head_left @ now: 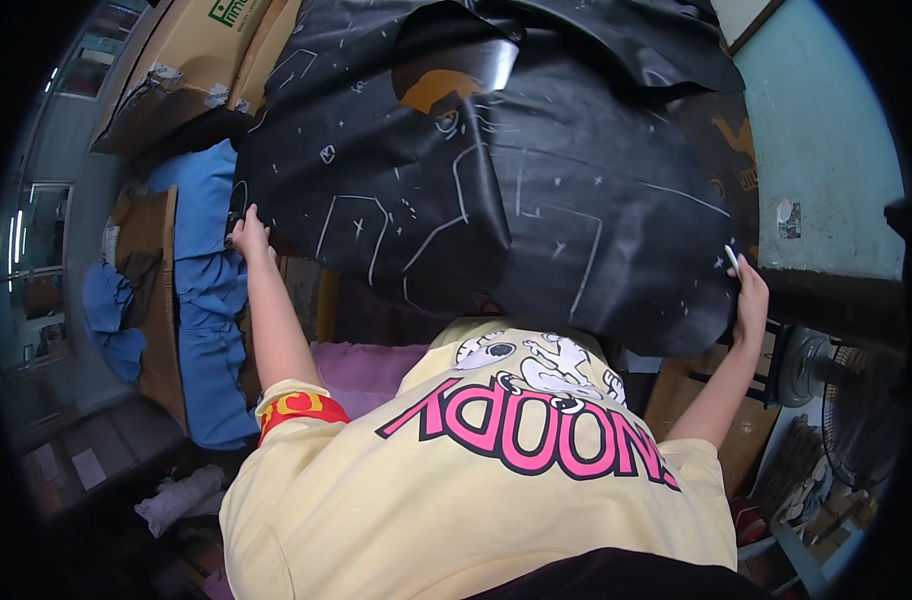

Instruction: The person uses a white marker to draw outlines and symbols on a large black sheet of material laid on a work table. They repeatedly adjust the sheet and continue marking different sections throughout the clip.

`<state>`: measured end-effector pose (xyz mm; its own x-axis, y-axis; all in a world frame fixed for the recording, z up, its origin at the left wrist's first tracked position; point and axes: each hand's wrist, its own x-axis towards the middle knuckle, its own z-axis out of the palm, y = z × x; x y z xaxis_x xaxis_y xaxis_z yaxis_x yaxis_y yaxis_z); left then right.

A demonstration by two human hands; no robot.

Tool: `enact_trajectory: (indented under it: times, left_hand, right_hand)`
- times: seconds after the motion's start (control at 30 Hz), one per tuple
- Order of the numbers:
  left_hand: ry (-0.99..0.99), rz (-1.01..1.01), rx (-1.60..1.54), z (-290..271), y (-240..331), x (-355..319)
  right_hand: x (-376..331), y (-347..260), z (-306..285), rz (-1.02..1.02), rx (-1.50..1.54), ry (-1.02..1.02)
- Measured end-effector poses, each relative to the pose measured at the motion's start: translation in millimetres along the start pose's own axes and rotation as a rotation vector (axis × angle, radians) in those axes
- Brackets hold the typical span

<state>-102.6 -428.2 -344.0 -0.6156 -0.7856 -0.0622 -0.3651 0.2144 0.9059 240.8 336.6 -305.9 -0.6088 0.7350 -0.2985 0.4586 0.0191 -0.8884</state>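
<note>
A large black leather sheet (556, 190) with white outlines and small marks drawn on it spreads out in front of me. Its near edge droops toward my body, and a hole toward the far side shows a brown printed surface underneath. My left hand (251, 235) pinches the sheet's left edge. On the right side, my right hand (748, 300) is closed at the sheet's edge, the fingers partly hidden. A slim white pen (731, 256) sticks up from that same hand.
Cardboard boxes (176, 70) stand at the far left, above blue gathered cloth (211, 290) and a brown board (156, 300). A pale blue-green panel (826, 160) borders the right side. A fan (856, 410) stands at lower right. Purple cloth (361, 375) lies below the sheet.
</note>
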Motion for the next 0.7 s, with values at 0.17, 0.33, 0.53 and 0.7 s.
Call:
enact_trajectory:
  times: [0.17, 0.33, 0.53, 0.7]
  left_hand:
    - [-0.303, -0.284, -0.276, -17, 29, 3]
    - [-0.484, -0.211, -0.264, -12, 34, -12]
    - [-0.443, -0.01, -0.349, -96, -13, 25]
    - [-0.215, 0.052, 0.097, -148, -97, 58]
  right_hand:
    - [-30, 57, -91, 0.033, -0.207, 0.249]
    - [-58, 89, -128, 0.108, -0.604, 0.554]
    - [-6, -5, -9, -0.596, -0.179, 0.62]
    - [-16, -60, 127, -0.581, 0.097, 0.278]
